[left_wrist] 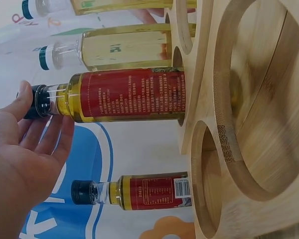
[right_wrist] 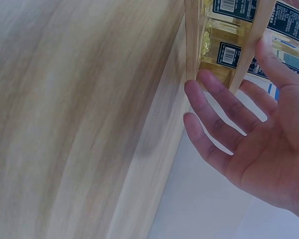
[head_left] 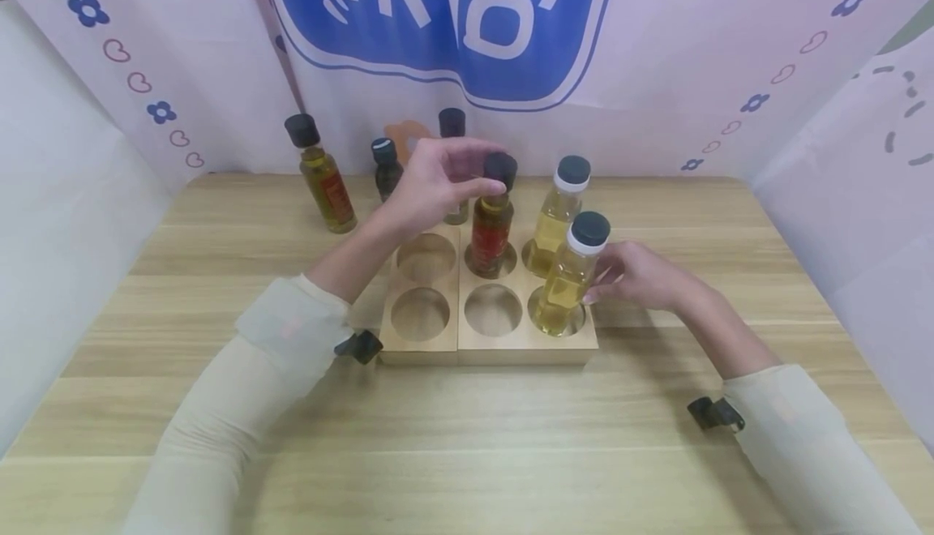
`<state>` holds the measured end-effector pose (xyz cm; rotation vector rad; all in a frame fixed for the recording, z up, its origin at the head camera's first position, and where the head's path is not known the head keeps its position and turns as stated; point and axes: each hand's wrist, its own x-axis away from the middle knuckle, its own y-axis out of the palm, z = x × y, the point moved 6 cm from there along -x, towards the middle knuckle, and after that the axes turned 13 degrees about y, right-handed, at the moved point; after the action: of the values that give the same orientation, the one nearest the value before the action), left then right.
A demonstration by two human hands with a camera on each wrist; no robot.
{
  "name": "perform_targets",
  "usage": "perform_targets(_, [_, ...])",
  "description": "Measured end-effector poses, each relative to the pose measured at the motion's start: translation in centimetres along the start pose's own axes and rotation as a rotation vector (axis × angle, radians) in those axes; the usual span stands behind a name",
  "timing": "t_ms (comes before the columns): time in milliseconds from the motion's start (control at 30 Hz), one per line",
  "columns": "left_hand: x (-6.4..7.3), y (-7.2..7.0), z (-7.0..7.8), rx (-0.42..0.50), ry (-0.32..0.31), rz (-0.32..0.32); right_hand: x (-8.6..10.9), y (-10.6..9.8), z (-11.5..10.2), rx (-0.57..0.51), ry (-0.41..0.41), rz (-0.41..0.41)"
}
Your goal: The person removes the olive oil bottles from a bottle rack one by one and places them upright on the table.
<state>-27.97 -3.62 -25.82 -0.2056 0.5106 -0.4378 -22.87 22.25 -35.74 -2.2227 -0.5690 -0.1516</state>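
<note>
My left hand (head_left: 438, 178) pinches the black cap of an oil bottle (head_left: 490, 237) with a red label. That bottle stands upright in a back hole of a wooden rack (head_left: 525, 356). In the left wrist view, thumb and fingers lie on either side of the cap. At the rack's right end is my right hand (head_left: 645, 277), its fingers loosely spread in the right wrist view. The thumb is close to the rack's upper board; whether it touches cannot be told. Two pale-yellow oil bottles (head_left: 562, 288) with dark green caps sit in the right-hand holes, the front one tilted.
Behind and left of the rack stand a red-labelled oil bottle (head_left: 330, 190), a small dark-capped bottle (head_left: 387, 172) and another black-capped bottle (head_left: 452, 123), partly hidden by my left hand. A printed cloth (head_left: 657, 73) hangs along the back edge of the wooden table (head_left: 467, 454).
</note>
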Motion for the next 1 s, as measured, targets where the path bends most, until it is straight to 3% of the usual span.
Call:
perform_targets(400, [-0.3, -0.3, 1.0, -0.042, 0.024, 0.051, 0.1, 0.0, 0.0, -0.006, -0.013, -0.002])
perform_targets(1000, [-0.7, -0.6, 1.7, 0.007, 0.082, 0.152, 0.0, 0.0, 0.2, 0.003, -0.017, -0.003])
